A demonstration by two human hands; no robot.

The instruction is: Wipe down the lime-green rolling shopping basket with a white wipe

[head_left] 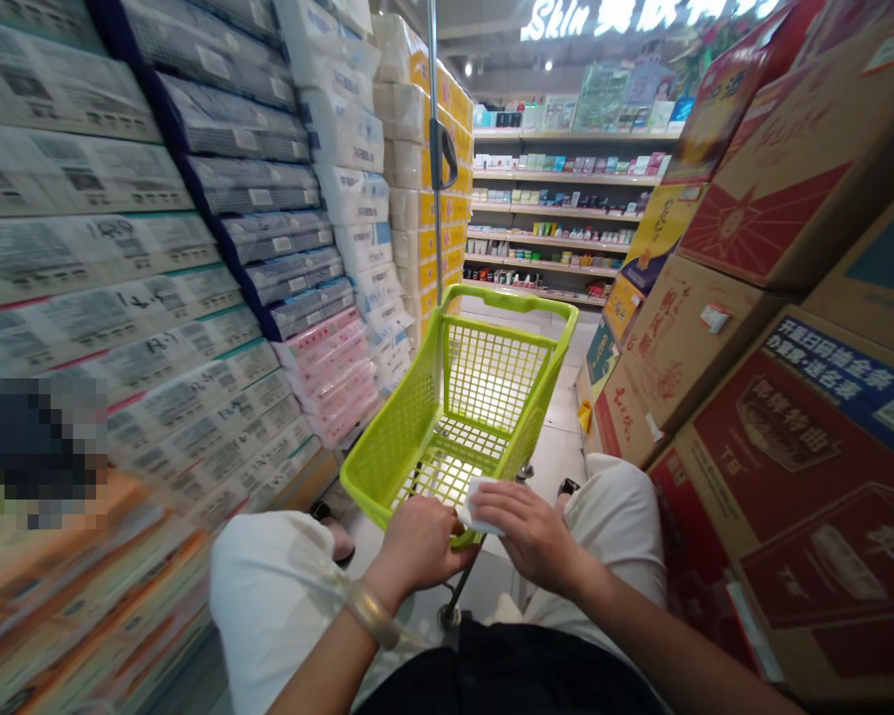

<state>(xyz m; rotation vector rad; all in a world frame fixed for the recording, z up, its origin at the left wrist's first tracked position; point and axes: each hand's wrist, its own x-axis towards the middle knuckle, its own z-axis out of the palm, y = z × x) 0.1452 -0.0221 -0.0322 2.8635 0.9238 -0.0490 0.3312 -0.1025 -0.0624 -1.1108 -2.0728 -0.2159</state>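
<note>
A lime-green plastic shopping basket on wheels stands in front of me, between my knees, and its mesh floor shows through the open top. My left hand is closed around the near rim. Just to its right, my right hand presses a folded white cloth or tissue against the same rim near the corner. Which of the two the white piece is, I cannot tell. A long pull handle with a black grip rises from the basket's far left side.
Stacked tissue packs line the left side of the narrow aisle. Printed cartons are piled high on the right. Shelves of small boxes and bottles stand at the far end. White floor tiles run beside the basket.
</note>
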